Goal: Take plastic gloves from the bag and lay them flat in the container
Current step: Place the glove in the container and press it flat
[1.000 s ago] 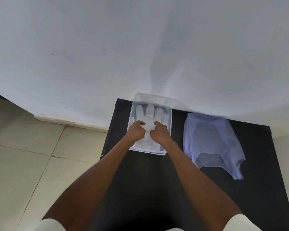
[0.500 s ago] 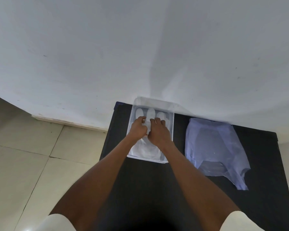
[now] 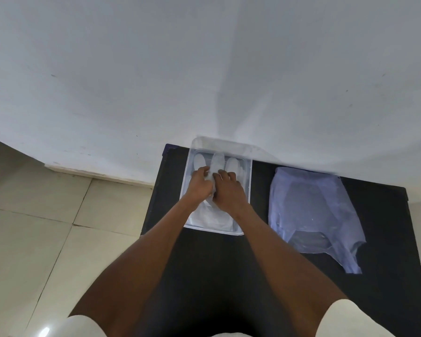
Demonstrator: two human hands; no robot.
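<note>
A clear plastic container (image 3: 250, 190) sits at the back left of the black table (image 3: 219, 268). A translucent plastic glove (image 3: 218, 158) lies inside it, fingers pointing at the wall and cuff (image 3: 212, 220) toward me. My left hand (image 3: 199, 184) and my right hand (image 3: 229, 192) are side by side on the glove's palm. Their bent fingertips pinch the base of its middle finger. The pale blue plastic bag (image 3: 311, 210) lies flat on the table to the right of the container, apart from both hands.
A white wall (image 3: 204, 69) rises directly behind the table and touches the container's far edge. Beige floor tiles (image 3: 46, 227) lie to the left of the table's left edge. Bare black tabletop stretches between me and the container.
Both hands slid forward over the glove, from the cuff half toward the base of its fingers, and drew closer together. The bag has not moved.
</note>
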